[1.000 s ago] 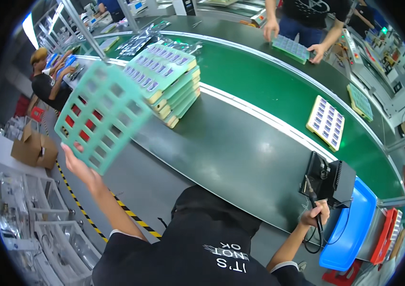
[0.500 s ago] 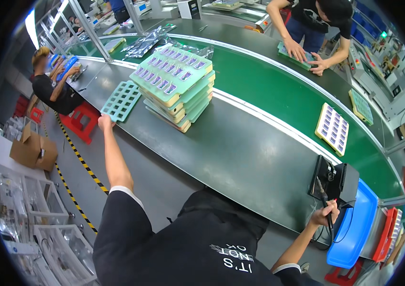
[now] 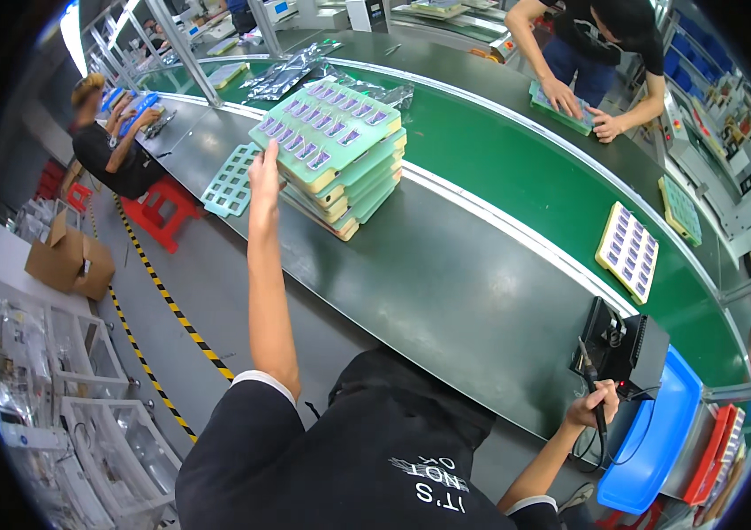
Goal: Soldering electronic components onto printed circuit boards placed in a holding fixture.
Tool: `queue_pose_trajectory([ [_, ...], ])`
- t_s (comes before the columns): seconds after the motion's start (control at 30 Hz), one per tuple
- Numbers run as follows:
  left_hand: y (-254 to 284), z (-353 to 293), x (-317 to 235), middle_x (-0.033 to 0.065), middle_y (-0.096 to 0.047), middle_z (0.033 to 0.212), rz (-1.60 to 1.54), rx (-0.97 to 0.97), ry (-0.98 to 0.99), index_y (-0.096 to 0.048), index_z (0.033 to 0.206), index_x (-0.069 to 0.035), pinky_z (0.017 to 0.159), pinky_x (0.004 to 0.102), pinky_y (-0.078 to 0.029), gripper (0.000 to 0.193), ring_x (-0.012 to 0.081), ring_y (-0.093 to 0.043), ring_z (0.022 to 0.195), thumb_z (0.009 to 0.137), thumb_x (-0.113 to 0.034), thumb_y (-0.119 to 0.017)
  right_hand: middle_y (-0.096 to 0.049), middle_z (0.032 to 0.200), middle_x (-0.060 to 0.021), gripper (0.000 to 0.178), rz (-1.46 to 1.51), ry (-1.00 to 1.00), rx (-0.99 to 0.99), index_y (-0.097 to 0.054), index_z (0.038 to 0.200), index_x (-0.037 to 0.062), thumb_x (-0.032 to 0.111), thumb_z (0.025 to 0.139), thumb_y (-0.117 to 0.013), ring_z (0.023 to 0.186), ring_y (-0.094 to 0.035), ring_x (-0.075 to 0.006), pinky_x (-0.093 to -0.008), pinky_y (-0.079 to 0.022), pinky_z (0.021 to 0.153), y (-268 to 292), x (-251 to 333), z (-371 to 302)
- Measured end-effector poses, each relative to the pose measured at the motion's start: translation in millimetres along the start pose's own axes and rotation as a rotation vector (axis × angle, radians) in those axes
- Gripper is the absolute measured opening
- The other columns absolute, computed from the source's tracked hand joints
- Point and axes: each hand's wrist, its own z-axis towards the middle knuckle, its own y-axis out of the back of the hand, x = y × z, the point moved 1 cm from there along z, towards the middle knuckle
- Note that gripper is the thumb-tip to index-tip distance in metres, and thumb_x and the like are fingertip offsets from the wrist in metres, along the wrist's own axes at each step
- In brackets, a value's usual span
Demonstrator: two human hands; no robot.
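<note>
Stacked green-and-cream rectangular trays (image 3: 338,146) stand unevenly on the dark, smooth counter (image 3: 446,291) and could topple if nudged by the left hand (image 3: 264,177) at their top left corner, its grip unclear, while the right hand (image 3: 591,409) grips a slim black soldering iron (image 3: 589,377): one stack, layers uncountable, and one iron.
</note>
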Motion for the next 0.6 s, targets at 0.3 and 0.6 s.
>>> queue_pose_trajectory([
  [0.3,31.4,-4.1,30.0,0.0135,-0.06,0.104,-0.375,-0.069,-0.046,-0.051,0.112,0.004,0.079,0.0352,-0.049,0.035,0.0232,-0.062,0.088,0.09,-0.021,-0.042,-0.048,0.05,-0.01,0.014,0.095,0.034,0.06,-0.043,0.069,0.002,0.009,0.08,-0.048,0.038,-0.046,-0.0234,-0.0314,-0.038,0.038,6.9,-10.0,8.1],
  [0.6,55.3,-27.3,31.8,0.0138,-0.057,0.109,-0.293,-0.151,0.0,-0.05,0.115,0.008,0.074,0.0387,-0.049,0.043,0.0249,-0.059,0.089,0.09,-0.028,-0.049,-0.052,0.051,-0.0047,0.008,0.057,0.113,0.173,-0.045,0.077,0.0062,0.009,0.081,-0.051,0.038,-0.048,-0.0195,-0.0293,-0.039,0.038,13.5,-16.9,14.8],
])
